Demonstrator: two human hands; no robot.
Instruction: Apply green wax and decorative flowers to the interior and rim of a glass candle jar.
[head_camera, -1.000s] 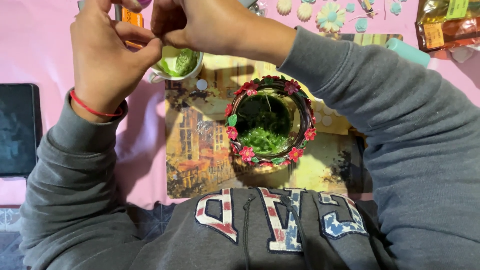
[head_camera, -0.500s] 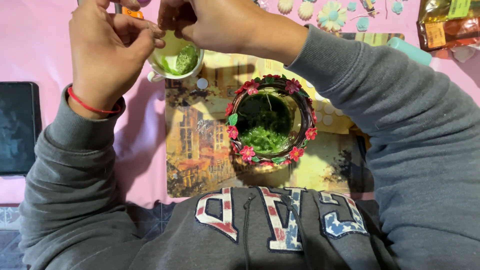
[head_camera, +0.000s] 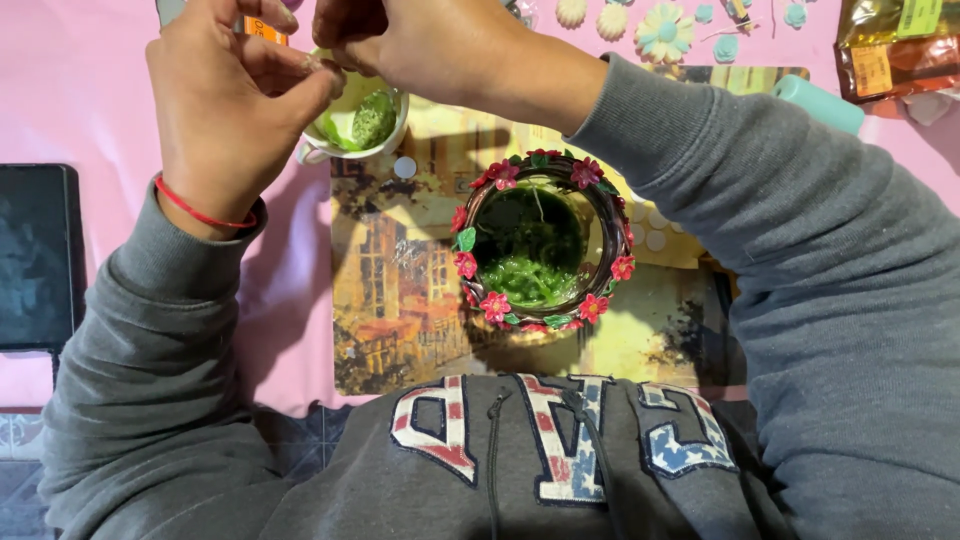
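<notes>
Our left hand (head_camera: 235, 105) and right hand (head_camera: 430, 45) meet at the frame's top edge, fingertips pinched narrow together; whatever sits between them is cut off or too small for us to tell. Just below the hands stands a small white cup (head_camera: 352, 135) holding a green lump, partly hidden by our left fingers. Nearer our chest, below the right wrist, sits a round jar (head_camera: 541, 240) ringed with red flowers, green matter inside. It rests on a picture-printed mat (head_camera: 400, 300) laid over a pink table cover (head_camera: 80, 90). A dark tablet (head_camera: 35, 255), partly cropped, lies beyond our left sleeve.
</notes>
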